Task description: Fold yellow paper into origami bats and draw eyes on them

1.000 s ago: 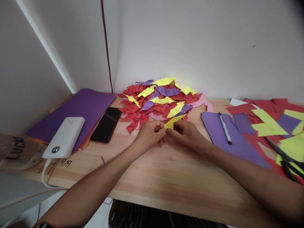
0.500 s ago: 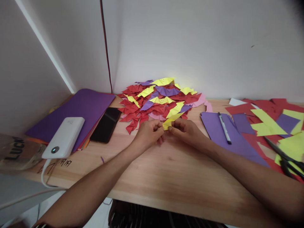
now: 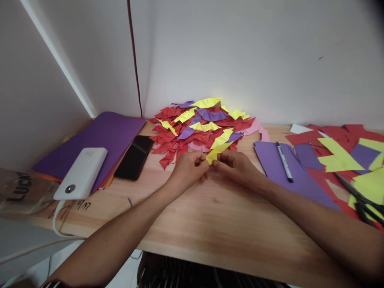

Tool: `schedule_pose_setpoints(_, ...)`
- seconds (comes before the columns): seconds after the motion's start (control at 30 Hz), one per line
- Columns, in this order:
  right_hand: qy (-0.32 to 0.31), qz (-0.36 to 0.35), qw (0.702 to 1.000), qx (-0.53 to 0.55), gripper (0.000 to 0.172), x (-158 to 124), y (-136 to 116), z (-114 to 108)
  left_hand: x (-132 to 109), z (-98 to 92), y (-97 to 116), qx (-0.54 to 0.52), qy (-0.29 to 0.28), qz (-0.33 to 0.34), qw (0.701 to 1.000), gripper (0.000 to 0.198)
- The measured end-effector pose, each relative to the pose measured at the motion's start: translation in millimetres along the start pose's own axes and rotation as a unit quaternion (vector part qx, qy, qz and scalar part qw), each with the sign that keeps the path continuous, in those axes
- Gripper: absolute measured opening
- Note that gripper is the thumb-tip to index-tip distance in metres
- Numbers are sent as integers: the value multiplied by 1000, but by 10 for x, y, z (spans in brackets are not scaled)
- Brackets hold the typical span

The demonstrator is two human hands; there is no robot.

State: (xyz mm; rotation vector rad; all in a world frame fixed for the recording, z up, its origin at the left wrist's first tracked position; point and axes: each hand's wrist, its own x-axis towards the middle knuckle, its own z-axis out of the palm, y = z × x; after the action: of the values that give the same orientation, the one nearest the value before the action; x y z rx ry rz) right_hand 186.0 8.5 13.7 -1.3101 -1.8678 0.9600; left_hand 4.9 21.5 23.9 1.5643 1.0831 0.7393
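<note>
I count two hands over one tabletop [image 3: 210, 228]: one left hand [image 3: 189, 168], one right hand [image 3: 237, 166], sharing one yellow paper [image 3: 219, 150]. In one pile [image 3: 198, 138] I make out at least six yellow folds [image 3: 205, 127] and at least three purple folds [image 3: 211, 115]; the red folds [image 3: 166, 140] overlap too much for me to number. I also get one phone [image 3: 134, 158], one power bank [image 3: 81, 172], one pen [image 3: 284, 162], one pair of scissors [image 3: 363, 208], one clear container [image 3: 33, 196] and one dark cord [image 3: 134, 56]. The loose scraps [image 3: 339, 154] overlap, so I can't total them.
</note>
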Motion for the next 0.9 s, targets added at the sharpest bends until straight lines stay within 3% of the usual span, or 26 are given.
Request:
schedule_pose_setpoints(0.13, -10, 0, 1000, 22, 15, 13, -6, -13, 10, -7, -7, -27, -15, -7, 1000, 7)
schedule_pose_setpoints(0.3, 8, 13, 999, -33, 24, 14, -19, 5, 6, -5, -16, -17, -13, 6, 1000, 6)
schedule_pose_setpoints(0.5, -1, 9, 1000, -11, 16, 13, 24, -13, 19, -20, -34, -41, -31, -11, 999, 6)
schedule_pose_setpoints(0.9, -10, 11, 1000, 20, 15, 28, 32, -22, 34, -23, -13, -54, -31, -32, 998, 9)
